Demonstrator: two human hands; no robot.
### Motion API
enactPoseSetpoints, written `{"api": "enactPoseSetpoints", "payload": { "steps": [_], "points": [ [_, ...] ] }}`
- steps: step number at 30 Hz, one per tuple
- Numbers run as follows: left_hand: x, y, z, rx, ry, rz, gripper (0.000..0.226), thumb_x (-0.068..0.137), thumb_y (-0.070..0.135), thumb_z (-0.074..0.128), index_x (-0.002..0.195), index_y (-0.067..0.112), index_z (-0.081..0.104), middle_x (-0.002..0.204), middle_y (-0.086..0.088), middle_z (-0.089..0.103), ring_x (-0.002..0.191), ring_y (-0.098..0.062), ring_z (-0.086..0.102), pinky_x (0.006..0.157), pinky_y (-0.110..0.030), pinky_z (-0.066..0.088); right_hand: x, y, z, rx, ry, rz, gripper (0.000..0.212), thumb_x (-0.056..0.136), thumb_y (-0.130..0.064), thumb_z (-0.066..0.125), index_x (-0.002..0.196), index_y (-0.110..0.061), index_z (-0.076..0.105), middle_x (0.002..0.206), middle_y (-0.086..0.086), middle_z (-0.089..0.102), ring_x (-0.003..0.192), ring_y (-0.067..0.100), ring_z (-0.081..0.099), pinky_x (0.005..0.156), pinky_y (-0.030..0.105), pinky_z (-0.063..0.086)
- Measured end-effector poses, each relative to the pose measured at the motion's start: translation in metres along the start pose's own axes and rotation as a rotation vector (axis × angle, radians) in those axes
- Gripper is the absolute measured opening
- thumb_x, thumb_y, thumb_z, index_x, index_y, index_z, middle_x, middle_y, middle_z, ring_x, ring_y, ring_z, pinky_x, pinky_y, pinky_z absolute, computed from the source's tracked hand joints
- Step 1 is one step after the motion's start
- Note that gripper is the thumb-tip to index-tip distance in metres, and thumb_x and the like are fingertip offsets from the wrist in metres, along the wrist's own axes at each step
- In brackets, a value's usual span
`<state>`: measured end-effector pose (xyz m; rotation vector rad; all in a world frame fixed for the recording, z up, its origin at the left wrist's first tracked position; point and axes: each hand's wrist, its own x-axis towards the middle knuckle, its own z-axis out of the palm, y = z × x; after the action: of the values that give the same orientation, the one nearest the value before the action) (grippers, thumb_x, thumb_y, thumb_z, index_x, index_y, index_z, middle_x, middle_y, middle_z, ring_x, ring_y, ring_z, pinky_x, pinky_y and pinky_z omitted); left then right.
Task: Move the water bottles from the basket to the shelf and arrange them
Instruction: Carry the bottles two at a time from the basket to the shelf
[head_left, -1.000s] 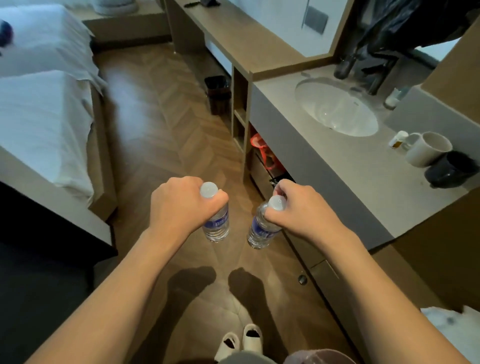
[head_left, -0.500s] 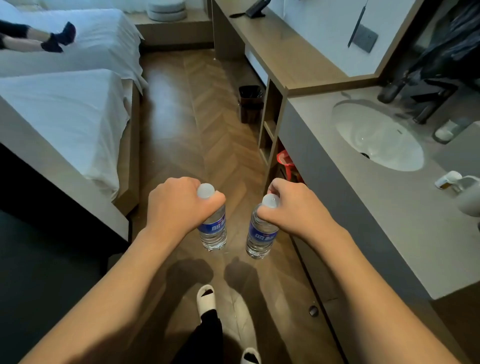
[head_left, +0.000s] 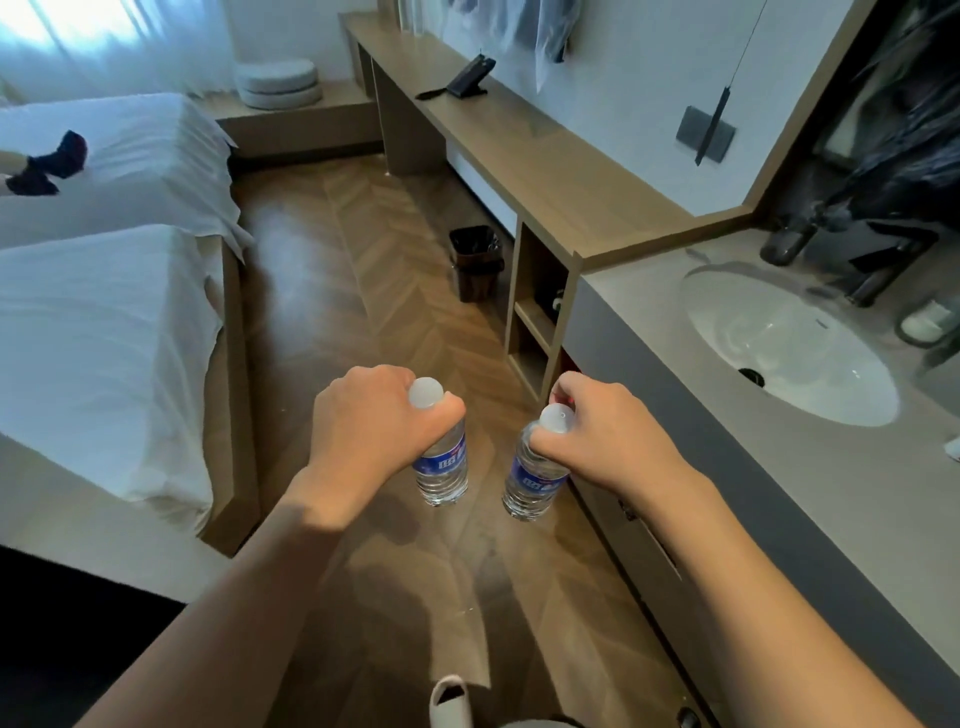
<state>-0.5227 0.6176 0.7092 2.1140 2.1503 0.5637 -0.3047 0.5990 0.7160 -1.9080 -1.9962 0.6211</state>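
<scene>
Fingers (head_left: 441, 410) of the left hand (head_left: 363, 431) wrap tight round the neck of one water bottle (head_left: 441, 470), its white cap poking out above the thumb; fingers (head_left: 545, 447) of the right hand (head_left: 608, 441) pinch a second water bottle (head_left: 532, 480) just under its cap, so both hang upright over the wooden floor (head_left: 395, 291), close beside each other but not touching. Half a second ago the same grips showed with the sink closer and less of the room ahead; now the view has lifted and swung along the room, and the open wooden shelf (head_left: 537, 306) stands just beyond the right fingers, between the long wooden tabletop (head_left: 519, 156) and the grey tabletop (head_left: 779, 493) with the sink (head_left: 789, 343). No basket shows, so the pick-up looks done and the carry is under way. Judging by this, the next step is bringing both bottles forward and right to a shelf compartment, then standing them side by side
</scene>
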Motion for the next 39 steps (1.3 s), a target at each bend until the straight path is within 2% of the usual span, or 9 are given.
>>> {"api": "enactPoseSetpoints", "payload": {
  "steps": [3, 9, 11, 15, 19, 25, 32, 36, 39],
  "points": [
    [0.038, -0.014, 0.000, 0.015, -0.017, 0.039, 0.048, 0.069, 0.063, 0.049, 0.056, 0.018, 0.055, 0.055, 0.004, 0.055, 0.056, -0.019, 0.053, 0.051, -0.027, 0.035, 0.033, -0.013, -0.001, 0.021, 0.023, 0.007, 0.027, 0.075, -0.042, 0.066, 0.086, -0.020, 0.053, 0.077, -0.002, 0.061, 0.070, 0.019, 0.059, 0.059, 0.038, 0.053],
    [0.122, -0.031, 0.019, 0.026, -0.009, -0.007, 0.045, 0.071, 0.056, 0.053, 0.056, 0.014, 0.053, 0.054, 0.002, 0.051, 0.058, -0.022, 0.052, 0.054, -0.028, 0.032, 0.115, -0.022, 0.007, 0.035, -0.028, 0.027, 0.028, 0.077, -0.045, 0.066, 0.092, -0.025, 0.054, 0.085, -0.005, 0.062, 0.074, 0.014, 0.061, 0.060, 0.033, 0.056],
    [0.151, -0.036, 0.030, 0.058, 0.014, 0.019, 0.047, 0.073, 0.059, 0.053, 0.058, 0.015, 0.055, 0.059, 0.000, 0.053, 0.063, -0.025, 0.053, 0.057, -0.029, 0.034, 0.147, -0.021, 0.010, 0.036, -0.047, 0.031, 0.028, 0.076, -0.045, 0.066, 0.091, -0.025, 0.055, 0.086, -0.004, 0.063, 0.076, 0.014, 0.061, 0.063, 0.035, 0.058],
    [0.216, -0.046, 0.048, 0.016, 0.038, 0.005, 0.050, 0.067, 0.062, 0.049, 0.053, 0.015, 0.055, 0.051, 0.001, 0.052, 0.054, -0.021, 0.053, 0.052, -0.028, 0.033, 0.222, -0.020, 0.015, 0.031, -0.052, 0.023, 0.030, 0.071, -0.046, 0.066, 0.086, -0.024, 0.054, 0.082, -0.003, 0.063, 0.076, 0.018, 0.063, 0.066, 0.044, 0.059],
    [0.289, -0.052, 0.057, 0.017, 0.042, -0.018, 0.049, 0.065, 0.062, 0.049, 0.051, 0.015, 0.051, 0.049, 0.000, 0.051, 0.053, -0.022, 0.054, 0.050, -0.028, 0.035, 0.296, -0.024, 0.008, 0.040, -0.064, 0.016, 0.029, 0.069, -0.045, 0.065, 0.084, -0.024, 0.052, 0.078, -0.003, 0.063, 0.074, 0.020, 0.063, 0.064, 0.046, 0.059],
    [0.393, -0.063, 0.063, 0.006, 0.061, -0.015, 0.047, 0.073, 0.056, 0.059, 0.048, 0.018, 0.048, 0.048, 0.005, 0.046, 0.051, -0.019, 0.052, 0.050, -0.027, 0.032, 0.401, -0.039, -0.007, 0.044, -0.020, -0.029, 0.028, 0.071, -0.044, 0.063, 0.084, -0.023, 0.051, 0.074, -0.003, 0.061, 0.072, 0.019, 0.061, 0.064, 0.044, 0.057],
    [0.525, -0.108, 0.083, 0.010, 0.055, -0.032, 0.049, 0.068, 0.061, 0.053, 0.050, 0.016, 0.050, 0.050, 0.002, 0.050, 0.055, -0.021, 0.053, 0.050, -0.027, 0.031, 0.532, -0.069, 0.006, 0.005, -0.019, -0.015, 0.026, 0.071, -0.045, 0.063, 0.085, -0.024, 0.054, 0.075, -0.004, 0.062, 0.071, 0.016, 0.063, 0.063, 0.040, 0.059],
    [0.606, -0.140, 0.092, -0.004, 0.043, -0.005, 0.049, 0.065, 0.062, 0.048, 0.051, 0.015, 0.051, 0.050, 0.002, 0.050, 0.056, -0.018, 0.052, 0.049, -0.026, 0.029, 0.612, -0.095, 0.019, -0.010, -0.026, 0.014, 0.026, 0.074, -0.045, 0.065, 0.086, -0.024, 0.054, 0.078, -0.005, 0.062, 0.072, 0.013, 0.062, 0.061, 0.033, 0.057],
    [0.669, -0.164, 0.093, -0.025, 0.024, -0.006, 0.048, 0.068, 0.059, 0.053, 0.050, 0.015, 0.049, 0.050, 0.002, 0.050, 0.057, -0.020, 0.051, 0.050, -0.028, 0.030, 0.672, -0.119, 0.025, -0.002, -0.018, 0.040, 0.025, 0.073, -0.044, 0.065, 0.085, -0.025, 0.053, 0.076, -0.006, 0.062, 0.072, 0.014, 0.061, 0.060, 0.035, 0.053]
  ]
}}
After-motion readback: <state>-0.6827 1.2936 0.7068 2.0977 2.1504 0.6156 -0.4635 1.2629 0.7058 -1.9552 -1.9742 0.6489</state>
